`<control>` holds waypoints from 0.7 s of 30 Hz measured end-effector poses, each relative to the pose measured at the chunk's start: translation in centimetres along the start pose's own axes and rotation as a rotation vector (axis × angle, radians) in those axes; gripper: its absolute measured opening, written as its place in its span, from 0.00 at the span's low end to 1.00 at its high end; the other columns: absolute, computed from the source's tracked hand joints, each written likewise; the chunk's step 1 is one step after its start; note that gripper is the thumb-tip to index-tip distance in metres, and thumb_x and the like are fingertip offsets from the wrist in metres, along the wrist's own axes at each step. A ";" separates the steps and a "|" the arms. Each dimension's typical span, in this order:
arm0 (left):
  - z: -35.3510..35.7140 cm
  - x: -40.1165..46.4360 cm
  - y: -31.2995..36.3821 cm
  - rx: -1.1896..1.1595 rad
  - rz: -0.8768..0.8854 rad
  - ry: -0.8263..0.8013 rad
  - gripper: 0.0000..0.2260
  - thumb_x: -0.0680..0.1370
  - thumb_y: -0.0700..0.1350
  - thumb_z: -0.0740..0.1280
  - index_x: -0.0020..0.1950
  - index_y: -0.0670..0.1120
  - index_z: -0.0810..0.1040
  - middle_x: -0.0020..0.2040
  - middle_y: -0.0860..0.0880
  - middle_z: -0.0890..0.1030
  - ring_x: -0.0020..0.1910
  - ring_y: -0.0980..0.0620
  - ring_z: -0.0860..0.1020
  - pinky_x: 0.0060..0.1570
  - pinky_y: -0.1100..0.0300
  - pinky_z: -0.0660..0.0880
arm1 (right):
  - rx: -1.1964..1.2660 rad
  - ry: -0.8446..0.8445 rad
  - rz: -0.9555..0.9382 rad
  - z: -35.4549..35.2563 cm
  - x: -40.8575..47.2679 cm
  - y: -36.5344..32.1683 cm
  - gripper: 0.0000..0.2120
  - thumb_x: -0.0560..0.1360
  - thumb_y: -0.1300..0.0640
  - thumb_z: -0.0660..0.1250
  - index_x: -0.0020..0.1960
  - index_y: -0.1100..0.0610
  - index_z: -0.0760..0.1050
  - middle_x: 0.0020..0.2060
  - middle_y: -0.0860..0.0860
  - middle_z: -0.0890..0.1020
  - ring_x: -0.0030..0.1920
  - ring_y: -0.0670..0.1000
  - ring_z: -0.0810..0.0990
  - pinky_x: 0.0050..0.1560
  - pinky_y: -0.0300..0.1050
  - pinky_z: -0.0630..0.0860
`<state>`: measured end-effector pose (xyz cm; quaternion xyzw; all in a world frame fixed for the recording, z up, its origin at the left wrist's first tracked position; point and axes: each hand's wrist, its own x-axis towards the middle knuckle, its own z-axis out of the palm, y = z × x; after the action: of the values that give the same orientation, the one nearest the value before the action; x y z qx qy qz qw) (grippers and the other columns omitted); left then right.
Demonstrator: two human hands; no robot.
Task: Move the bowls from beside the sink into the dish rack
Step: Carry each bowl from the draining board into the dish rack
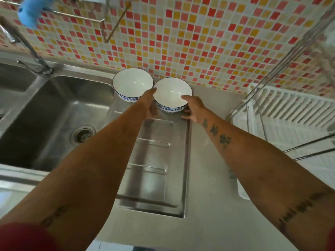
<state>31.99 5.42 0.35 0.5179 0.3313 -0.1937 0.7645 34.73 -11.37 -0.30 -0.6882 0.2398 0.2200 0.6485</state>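
Two white bowls with blue patterned outsides stand side by side at the back of the steel drainboard, against the tiled wall. The right bowl is clasped from both sides: my left hand on its left wall with the thumb at the rim, my right hand on its right wall with the thumb over the rim. The left bowl stands untouched just behind my left hand. The white slatted dish rack stands on the counter to the right.
A steel sink basin with a drain lies to the left, its tap at the back. Metal rods of the rack frame rise diagonally at the right. A blue cloth hangs from a wall rail at top left.
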 end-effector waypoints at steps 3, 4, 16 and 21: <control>0.5 0.7 -0.4 -0.003 -0.031 -0.013 0.24 0.77 0.52 0.66 0.71 0.47 0.67 0.63 0.42 0.76 0.61 0.42 0.76 0.54 0.46 0.74 | 0.040 0.032 -0.020 0.7 0.7 0.7 0.26 0.73 0.59 0.67 0.69 0.52 0.62 0.67 0.54 0.69 0.64 0.58 0.72 0.49 0.60 0.76; 0.6 0.8 -0.6 -0.017 -0.028 -0.021 0.23 0.78 0.48 0.65 0.73 0.49 0.65 0.69 0.41 0.72 0.66 0.40 0.73 0.54 0.43 0.74 | 0.053 0.038 -0.027 0.8 0.9 0.8 0.26 0.74 0.61 0.66 0.69 0.51 0.61 0.67 0.53 0.69 0.64 0.58 0.72 0.48 0.60 0.77; 1.7 1.0 -2.5 -0.124 0.202 -0.010 0.30 0.76 0.25 0.57 0.73 0.48 0.60 0.73 0.42 0.62 0.66 0.36 0.69 0.40 0.44 0.79 | 0.197 0.065 -0.089 0.9 0.7 1.7 0.29 0.72 0.74 0.59 0.70 0.55 0.62 0.68 0.55 0.68 0.61 0.59 0.72 0.55 0.60 0.79; 1.9 -3.0 -1.5 -0.136 0.258 -0.003 0.26 0.75 0.29 0.58 0.71 0.46 0.61 0.65 0.44 0.66 0.57 0.36 0.74 0.49 0.40 0.79 | 0.195 0.063 -0.171 0.5 -2.5 -0.2 0.31 0.70 0.74 0.57 0.69 0.53 0.62 0.69 0.53 0.68 0.65 0.62 0.72 0.51 0.59 0.80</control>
<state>29.53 2.94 1.91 0.5029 0.2735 -0.0718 0.8168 32.92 -10.76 1.35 -0.6462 0.2208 0.1177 0.7210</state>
